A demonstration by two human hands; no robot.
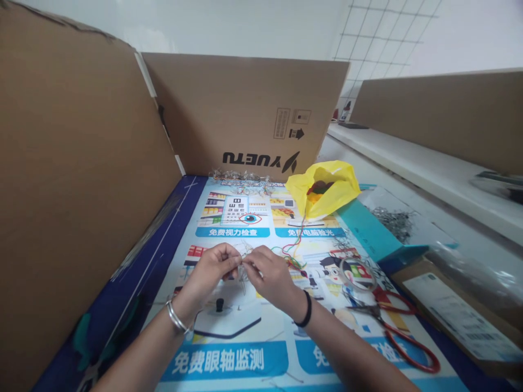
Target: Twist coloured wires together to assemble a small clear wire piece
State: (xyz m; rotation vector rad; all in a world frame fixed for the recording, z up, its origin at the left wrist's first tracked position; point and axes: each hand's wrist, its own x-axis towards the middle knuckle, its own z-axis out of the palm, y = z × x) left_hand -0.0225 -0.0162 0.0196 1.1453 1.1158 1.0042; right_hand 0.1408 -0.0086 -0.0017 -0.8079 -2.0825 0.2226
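Observation:
Over the middle of the printed poster, my left hand (214, 269) and my right hand (270, 276) meet fingertip to fingertip. Both are closed in a pinch on a thin, pale, wire-like piece (245, 247), which shows above and below the fingers; its exact form is too fine to make out. To the right of my right hand lie loose red, green and yellow threads (292, 256). They run up to an open yellow bag (335, 190) with dark red and orange stuff inside.
Red-handled scissors (392, 321) and a roll of clear tape (358, 274) lie at right. Wiry pieces (245, 178) are heaped at the back; dark bits (392, 220) lie beyond a teal box (368, 234). Green-handled pliers (84, 340) rest front left. Cardboard walls (229, 109) stand left and behind.

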